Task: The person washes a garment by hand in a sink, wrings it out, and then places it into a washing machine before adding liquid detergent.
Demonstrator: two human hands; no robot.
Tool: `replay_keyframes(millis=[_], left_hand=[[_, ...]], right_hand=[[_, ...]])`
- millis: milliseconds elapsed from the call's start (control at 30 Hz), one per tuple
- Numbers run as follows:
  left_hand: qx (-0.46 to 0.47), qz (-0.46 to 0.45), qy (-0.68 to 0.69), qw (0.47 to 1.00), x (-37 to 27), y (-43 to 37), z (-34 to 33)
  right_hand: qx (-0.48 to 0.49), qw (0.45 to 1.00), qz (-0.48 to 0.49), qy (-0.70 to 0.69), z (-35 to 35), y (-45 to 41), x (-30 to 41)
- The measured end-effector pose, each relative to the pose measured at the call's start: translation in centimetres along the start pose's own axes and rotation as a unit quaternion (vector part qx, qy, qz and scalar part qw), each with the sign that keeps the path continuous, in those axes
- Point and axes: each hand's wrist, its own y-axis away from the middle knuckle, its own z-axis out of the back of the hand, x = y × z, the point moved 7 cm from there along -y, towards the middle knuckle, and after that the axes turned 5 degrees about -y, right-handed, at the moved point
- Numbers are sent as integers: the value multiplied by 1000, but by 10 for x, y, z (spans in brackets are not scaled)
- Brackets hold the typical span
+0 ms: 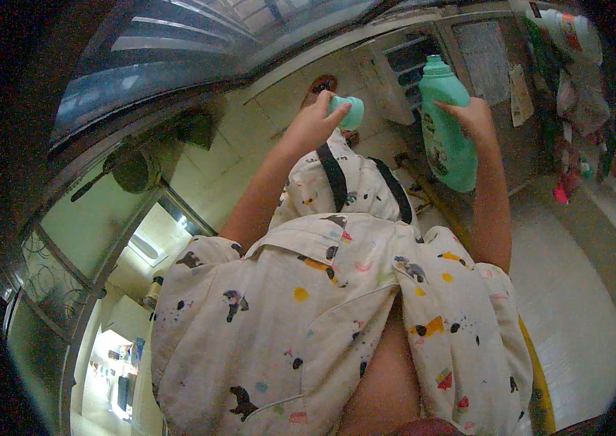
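My left hand (316, 124) grips a pale green plastic cap (350, 112), thumb across its near side. My right hand (474, 121) is wrapped around the upper side of a green plastic bottle (449, 144), which looks like a detergent bottle and bears a label. The bottle's threaded neck (435, 62) is uncovered and points away from me. Cap and bottle are apart, with a gap between my two hands. Both are held out in front of my light, animal-print clothing (297, 283). Whatever is inside the bottle cannot be made out.
A dark glossy panel (188, 60) with striped reflections spans the upper left. A dark pan (132, 170) is at the left. Several plastic bags (586, 103) hang at the right. Below lies a tiled floor (221, 158); a foot in footwear (323, 85) shows beyond my left hand.
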Motion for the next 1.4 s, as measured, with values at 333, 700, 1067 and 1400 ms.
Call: replay_keyframes(millis=[333,700,1067,1400], left_hand=[[13,20,-13,1000,1,1,0],[14,24,-25,999,3,-1,-3],[4,9,-59,998,12,-6,-8],[41,-110,69,991,1,-13,-20]], right_hand=[[28,999,-18,-16,-5,-4,-8],[35,998,-46,18,-5,-5,-12],[9,998,13,-58,-10,13,-5],[-64,990,20,-121,-19,38,-16]])
